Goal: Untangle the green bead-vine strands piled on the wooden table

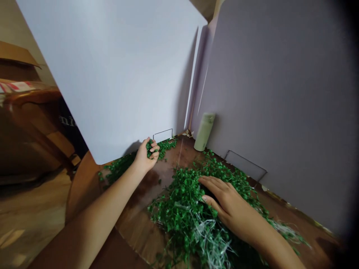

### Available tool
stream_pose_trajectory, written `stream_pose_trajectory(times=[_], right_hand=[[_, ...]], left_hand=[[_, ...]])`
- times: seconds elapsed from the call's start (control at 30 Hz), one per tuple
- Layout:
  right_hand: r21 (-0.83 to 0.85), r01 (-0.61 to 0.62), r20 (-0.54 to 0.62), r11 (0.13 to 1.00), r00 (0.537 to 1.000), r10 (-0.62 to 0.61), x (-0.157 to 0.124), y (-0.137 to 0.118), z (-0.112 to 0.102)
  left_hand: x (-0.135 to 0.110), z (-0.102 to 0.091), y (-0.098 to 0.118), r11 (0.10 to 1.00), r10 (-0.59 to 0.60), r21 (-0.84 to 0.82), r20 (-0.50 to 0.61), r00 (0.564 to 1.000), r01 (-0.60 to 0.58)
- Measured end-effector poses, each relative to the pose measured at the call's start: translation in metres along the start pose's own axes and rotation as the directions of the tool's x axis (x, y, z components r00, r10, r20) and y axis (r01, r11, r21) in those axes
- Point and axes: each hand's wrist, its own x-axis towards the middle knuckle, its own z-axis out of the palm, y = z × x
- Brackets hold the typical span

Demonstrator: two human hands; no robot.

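A big heap of artificial green sprigs [185,209] with pale stems lies on the brown wooden table [134,220]. My right hand [224,203] rests on top of the heap, fingers stretched out and pressing into the leaves. My left hand [147,155] is farther back and to the left, fingers curled round a small bunch of green sprigs [151,146]. Behind it a smaller row of green sprigs [123,164] stretches along the foot of the white board.
A large white board [112,74] and a grey board [280,93] stand upright on wire holders [244,160] at the table's back. A pale green bottle [204,131] stands in the corner between them. Wooden furniture [30,123] and floor lie to the left.
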Motion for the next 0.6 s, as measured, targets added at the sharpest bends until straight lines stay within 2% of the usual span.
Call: stream_pose_trajectory(times=[0.17, 0.37, 0.6], right_hand=[[-0.048, -0.001, -0.006, 0.999, 1.000, 0.000, -0.002, 0.004, 0.002], [-0.147, 0.029, -0.043, 0.989, 0.998, -0.036, -0.004, 0.009, 0.005], [-0.288, 0.079, -0.051, 0.954, 0.994, -0.098, -0.011, 0.012, 0.011]], left_hand=[[0.009, -0.012, 0.011, 0.990, -0.008, -0.140, -0.025, 1.000, 0.004], [0.005, -0.008, 0.018, 0.972, 0.002, -0.236, 0.000, 1.000, -0.002], [0.006, -0.013, 0.022, 0.953, 0.024, -0.301, -0.059, 0.998, -0.041]])
